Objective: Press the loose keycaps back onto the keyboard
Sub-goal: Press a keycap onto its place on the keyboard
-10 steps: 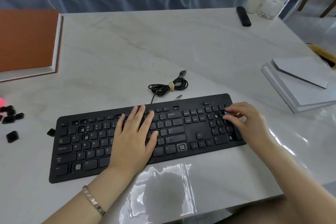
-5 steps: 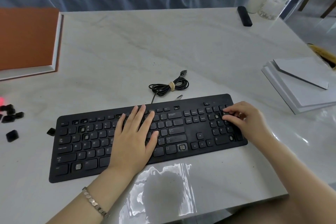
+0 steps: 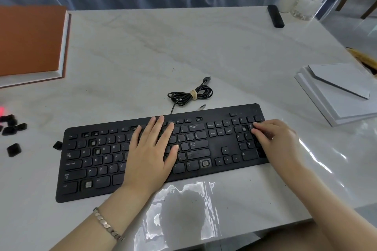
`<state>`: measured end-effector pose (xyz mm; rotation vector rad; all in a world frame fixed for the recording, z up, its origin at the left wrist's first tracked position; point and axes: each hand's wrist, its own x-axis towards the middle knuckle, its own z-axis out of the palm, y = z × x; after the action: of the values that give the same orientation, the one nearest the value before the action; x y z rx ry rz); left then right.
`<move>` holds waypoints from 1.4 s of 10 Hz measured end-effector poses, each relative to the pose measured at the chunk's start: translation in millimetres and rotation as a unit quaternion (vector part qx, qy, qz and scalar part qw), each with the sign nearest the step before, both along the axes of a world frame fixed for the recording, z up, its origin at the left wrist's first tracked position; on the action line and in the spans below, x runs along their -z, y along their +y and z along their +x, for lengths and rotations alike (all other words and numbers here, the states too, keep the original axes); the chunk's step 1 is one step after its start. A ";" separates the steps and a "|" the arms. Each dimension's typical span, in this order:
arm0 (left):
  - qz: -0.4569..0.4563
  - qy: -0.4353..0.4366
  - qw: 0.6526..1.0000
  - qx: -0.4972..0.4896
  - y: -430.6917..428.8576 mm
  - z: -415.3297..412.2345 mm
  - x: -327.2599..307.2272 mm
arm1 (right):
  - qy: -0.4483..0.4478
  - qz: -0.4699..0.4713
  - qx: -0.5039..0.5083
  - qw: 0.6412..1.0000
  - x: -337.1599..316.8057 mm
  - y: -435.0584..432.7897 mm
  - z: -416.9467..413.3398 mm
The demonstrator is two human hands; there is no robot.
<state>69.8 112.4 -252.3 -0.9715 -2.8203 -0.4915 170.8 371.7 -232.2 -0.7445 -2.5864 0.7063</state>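
Evidently the left hand (image 3: 150,157) lies flat, fingers straight, steadying the keyboard (image 3: 214,147) — the right hand (image 3: 277,140) curls onto the numpad (image 3: 244,144); whether it pinches a keycap, I cannot tell.

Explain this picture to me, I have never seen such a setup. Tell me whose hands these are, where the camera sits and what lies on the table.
No machine: a person's two bare hands, filmed by a head-worn camera looking down. On the pale marble table lies a flat black keyboard with some keys missing. The left hand rests flat on its middle; the right hand presses bent fingers on its right end, and what is under them is hidden. Small loose black keycaps lie at the left.
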 end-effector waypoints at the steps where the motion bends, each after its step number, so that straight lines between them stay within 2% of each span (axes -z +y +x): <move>1: -0.005 0.000 1.000 -0.001 -0.2 0.5 -0.6 | -0.032 -0.007 0.000 0.999 -7.4 0.2 -2.5; 3: -0.009 0.005 1.000 0.000 -0.6 1.2 -1.0 | -0.126 0.017 0.007 0.992 -17.0 2.5 -11.0; 4: -0.007 0.005 1.000 0.001 -0.6 1.0 -1.0 | -0.135 0.005 0.026 0.990 -19.3 2.3 -12.7; 5: -0.006 0.003 1.000 0.001 -0.4 0.5 -0.4 | -0.112 0.003 0.031 0.993 -18.2 -2.9 -12.2; 6: -0.002 -0.001 1.000 0.003 0.0 -0.2 0.7 | -0.041 0.016 0.028 0.999 -8.2 -7.4 -5.0; 8: -0.003 -0.005 1.000 0.003 -1.7 0.1 1.2 | 0.062 0.117 0.006 0.991 14.6 -13.5 8.3; 13: 0.007 -0.003 1.000 0.006 0.3 -2.0 2.4 | 0.058 0.163 -0.014 0.985 31.2 -11.3 14.3; 14: 0.009 -0.003 1.000 0.006 -0.1 -1.6 2.1 | 0.063 0.148 -0.009 0.987 24.8 -8.2 9.0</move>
<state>68.3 112.3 -254.3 -0.9845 -2.8120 -0.5217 179.9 363.5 -257.0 -0.5648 -2.5070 0.3479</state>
